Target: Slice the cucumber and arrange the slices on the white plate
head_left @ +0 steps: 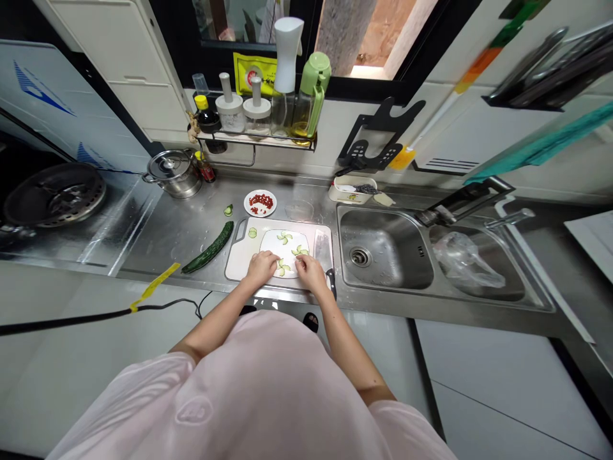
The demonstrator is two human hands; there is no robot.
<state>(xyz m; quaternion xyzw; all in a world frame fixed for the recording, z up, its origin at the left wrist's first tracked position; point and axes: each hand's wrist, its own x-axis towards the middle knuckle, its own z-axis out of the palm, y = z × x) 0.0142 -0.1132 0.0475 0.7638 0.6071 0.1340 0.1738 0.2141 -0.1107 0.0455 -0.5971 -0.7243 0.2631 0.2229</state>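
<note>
A white plate [271, 240] rests on the pink cutting board [238, 259], with green cucumber slices [284, 237] laid on it in small pinwheel clusters. My left hand [262, 267] is at the plate's left edge, fingers pressed together near the lower cluster; what they hold, if anything, is too small to tell. At the right edge, my right hand [310, 271] pinches by the right cluster [300, 250], its fingertip contents also unclear. A knife [323, 250] lies on the board's right side. Another slice [252, 232] sits at the board's upper left.
A whole cucumber [209, 248] and a small plate of red pieces [260, 203] lie left of and behind the board. The sink [385, 249] is to the right, a pot [173, 172] at the back left, and a spice rack [258, 139] on the wall.
</note>
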